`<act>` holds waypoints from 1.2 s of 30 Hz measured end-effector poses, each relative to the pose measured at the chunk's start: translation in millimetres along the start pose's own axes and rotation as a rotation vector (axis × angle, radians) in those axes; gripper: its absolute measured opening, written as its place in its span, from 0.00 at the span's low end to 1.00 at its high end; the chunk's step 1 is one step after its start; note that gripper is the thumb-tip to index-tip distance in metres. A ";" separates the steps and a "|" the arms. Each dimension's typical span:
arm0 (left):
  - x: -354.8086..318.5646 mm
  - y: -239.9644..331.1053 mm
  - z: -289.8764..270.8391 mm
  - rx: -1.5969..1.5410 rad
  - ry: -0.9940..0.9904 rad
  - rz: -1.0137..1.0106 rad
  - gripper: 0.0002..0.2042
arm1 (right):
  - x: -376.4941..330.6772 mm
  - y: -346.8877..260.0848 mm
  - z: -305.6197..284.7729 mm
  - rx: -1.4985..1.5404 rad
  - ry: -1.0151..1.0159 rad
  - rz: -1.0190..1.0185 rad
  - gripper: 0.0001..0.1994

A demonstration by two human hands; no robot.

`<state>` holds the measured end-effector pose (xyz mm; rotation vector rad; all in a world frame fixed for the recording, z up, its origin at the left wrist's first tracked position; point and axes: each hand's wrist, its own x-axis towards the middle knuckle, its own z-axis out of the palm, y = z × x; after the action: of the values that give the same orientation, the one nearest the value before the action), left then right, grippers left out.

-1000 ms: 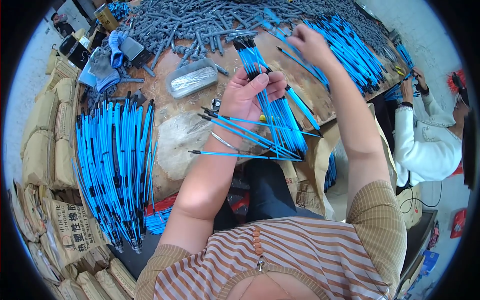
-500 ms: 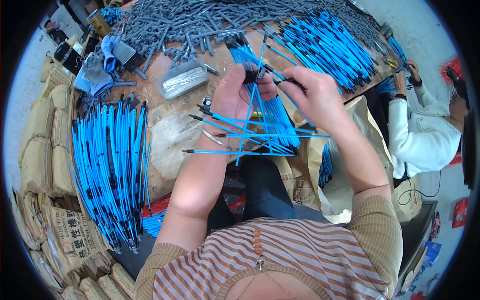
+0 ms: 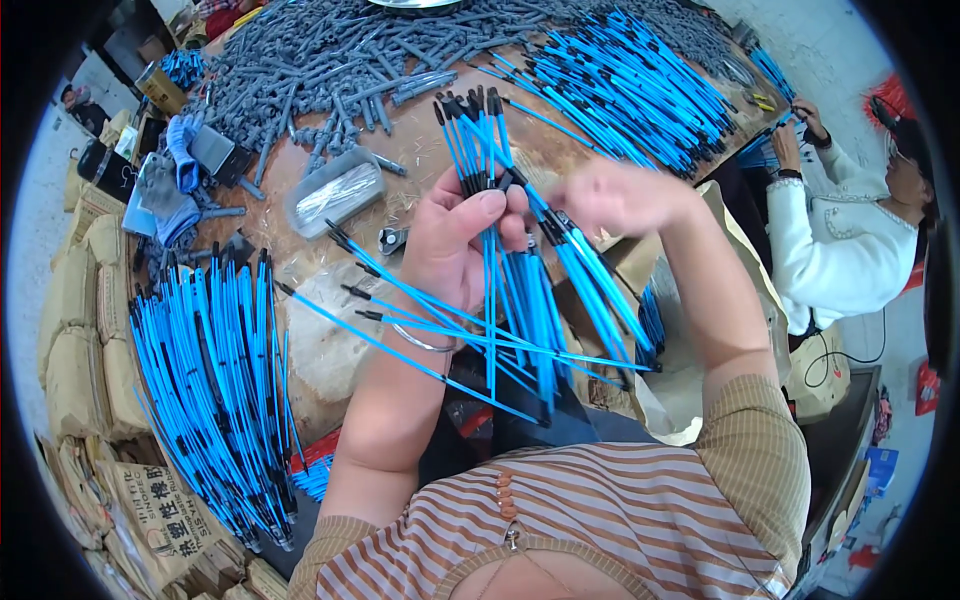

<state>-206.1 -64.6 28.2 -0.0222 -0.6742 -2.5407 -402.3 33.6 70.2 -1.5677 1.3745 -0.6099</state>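
My left hand (image 3: pixel 465 235) is closed around a bundle of thin blue rods (image 3: pixel 540 330) with black ends, held upright over the table's near edge. Black tips rise above the thumb, and the blue lengths fan out below the fist. Several loose blue rods (image 3: pixel 420 322) cross over my left wrist at a slant. Just right of the bundle is my right hand (image 3: pixel 618 195), smeared by motion, close to the rods that lean right. Whether its fingers hold anything is not visible.
A large stack of blue rods (image 3: pixel 215 390) lies at the left, another (image 3: pixel 630 90) at the far right. Grey plastic parts (image 3: pixel 330 70) heap at the back, near a clear box (image 3: pixel 340 195). An open paper sack (image 3: pixel 690 350) stands right. A person in white (image 3: pixel 840 250) works beyond.
The bundle in my left hand has tilted and dropped lower, its black tips now spread above the fist. My right hand has drawn back slightly from the rods.
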 end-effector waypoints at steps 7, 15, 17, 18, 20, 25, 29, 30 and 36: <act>6.3 -4.9 -3.7 0.049 0.000 -0.086 0.09 | 83.5 125.8 -97.4 -0.913 1.025 0.270 0.11; 7.4 -3.5 -7.7 0.026 -0.015 -0.058 0.09 | 97.8 106.9 -105.7 -0.986 0.979 0.456 0.14; 8.9 -1.8 -10.4 0.075 0.083 -0.020 0.09 | 76.9 63.0 -95.4 -0.843 1.117 0.307 0.15; 9.7 -1.9 -11.0 0.073 0.075 -0.011 0.09 | 61.7 47.1 -94.1 -0.787 1.202 0.084 0.14; 11.9 -1.7 -21.5 0.047 0.004 -0.018 0.08 | 26.5 6.0 -81.1 -0.526 1.248 -0.212 0.12; 9.3 -1.3 -23.1 0.070 -0.035 -0.052 0.08 | -76.2 -57.7 0.6 0.265 0.617 -0.413 0.14; -30.2 -7.2 5.6 0.121 -0.059 0.027 0.09 | -81.6 -48.4 85.7 0.237 0.585 -0.195 0.12; -43.0 -8.7 16.8 0.121 -0.044 0.038 0.09 | -81.3 -44.3 100.9 0.242 0.566 -0.195 0.12; -145.2 -14.1 63.5 0.230 0.083 0.086 0.09 | -72.0 -41.2 192.6 0.123 0.713 -0.260 0.12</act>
<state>-93.3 43.9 56.9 0.1301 -0.9078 -2.3538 -238.8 160.3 35.7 -1.4989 1.5983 -1.4891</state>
